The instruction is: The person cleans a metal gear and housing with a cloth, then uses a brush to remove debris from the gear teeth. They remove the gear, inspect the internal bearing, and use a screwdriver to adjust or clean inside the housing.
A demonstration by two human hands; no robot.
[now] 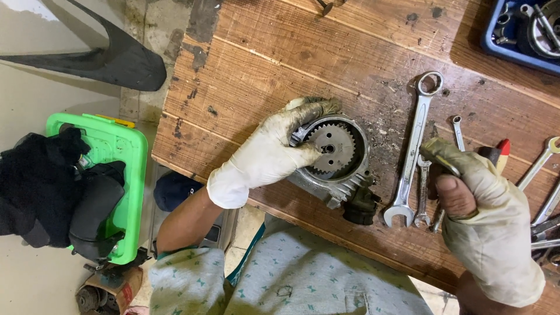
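My left hand (pixel 269 153), in a dirty white glove, grips the rim of a round metal housing (pixel 350 178) that lies on the wooden workbench (pixel 280 58). A toothed gear (pixel 332 149) sits inside the housing, with my thumb against its teeth. My right hand (pixel 484 224), also gloved, is closed on a small wrench (pixel 441 160) at the bench's near right. A large combination wrench (pixel 413 146) and a smaller one (pixel 422 192) lie between the two hands.
More wrenches (pixel 545 157) lie at the right edge, and a red-tipped tool (pixel 501 149) sits by my right hand. A blue tray of parts (pixel 496 44) is at the top right. On the floor to the left stands a green bin (pixel 131 175) with dark parts.
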